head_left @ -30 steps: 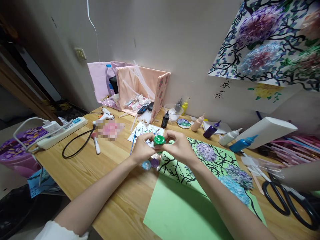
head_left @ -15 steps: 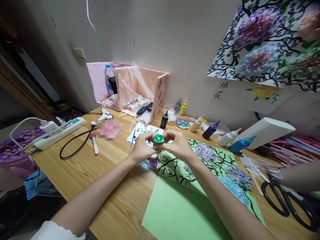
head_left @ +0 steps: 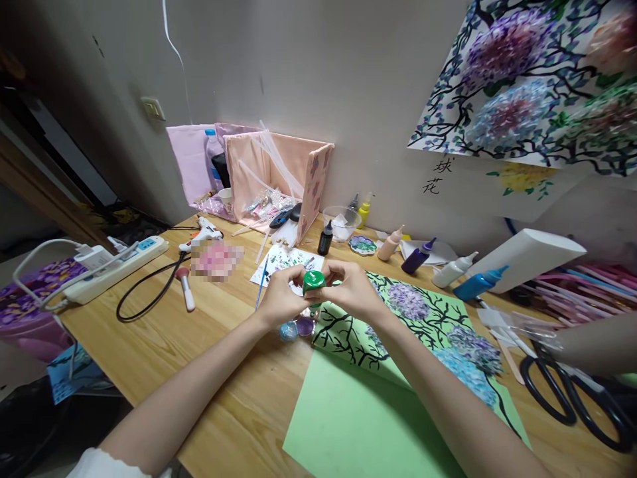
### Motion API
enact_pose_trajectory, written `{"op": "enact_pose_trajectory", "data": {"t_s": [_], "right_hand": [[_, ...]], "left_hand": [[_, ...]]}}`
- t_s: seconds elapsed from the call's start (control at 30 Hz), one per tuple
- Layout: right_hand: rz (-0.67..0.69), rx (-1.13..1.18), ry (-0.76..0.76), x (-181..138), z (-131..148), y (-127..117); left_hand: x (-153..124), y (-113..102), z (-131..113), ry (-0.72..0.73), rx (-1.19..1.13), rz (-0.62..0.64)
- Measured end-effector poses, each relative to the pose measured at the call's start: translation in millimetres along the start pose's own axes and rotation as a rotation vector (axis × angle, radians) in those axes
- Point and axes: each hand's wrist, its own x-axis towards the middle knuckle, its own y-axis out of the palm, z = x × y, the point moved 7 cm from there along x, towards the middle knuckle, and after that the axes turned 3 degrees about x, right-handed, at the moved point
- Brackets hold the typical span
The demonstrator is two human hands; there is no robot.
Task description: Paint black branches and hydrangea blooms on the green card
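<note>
Between my two hands is a small green paint bottle (head_left: 314, 281), its flat end facing up towards me. My left hand (head_left: 283, 296) grips it from the left with curled fingers, and my right hand (head_left: 352, 289) closes on it from the other side. The bottle's lower end is mostly hidden by the fingers. Just below lie small round pots of blue and purple glitter (head_left: 297, 328). A green sheet (head_left: 358, 411) painted with black branches and purple and blue flowers lies under my right forearm. Behind the hands is a paint-spotted white paper (head_left: 283, 257) with a thin blue brush (head_left: 261, 285).
Bottles of black (head_left: 325, 238), peach (head_left: 391, 243), purple (head_left: 419, 257), white (head_left: 454, 270) and blue paint (head_left: 480, 283) stand or lie along the back. Large black-handled scissors (head_left: 572, 398) lie right, near another person's arm (head_left: 597, 345). A glue gun (head_left: 205, 232) and power strip (head_left: 119, 269) are left.
My hands stay around the green bottle, which has tipped slightly so more of its side shows. The whole view has shifted a little.
</note>
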Motion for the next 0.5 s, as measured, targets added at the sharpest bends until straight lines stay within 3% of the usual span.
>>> {"op": "enact_pose_trajectory", "data": {"t_s": [0.5], "right_hand": [[0.004,0.020,-0.004,2.4,-5.0,0.2]], "left_hand": [[1.0,-0.3,2.7,-0.037,0.002,-0.022]]}}
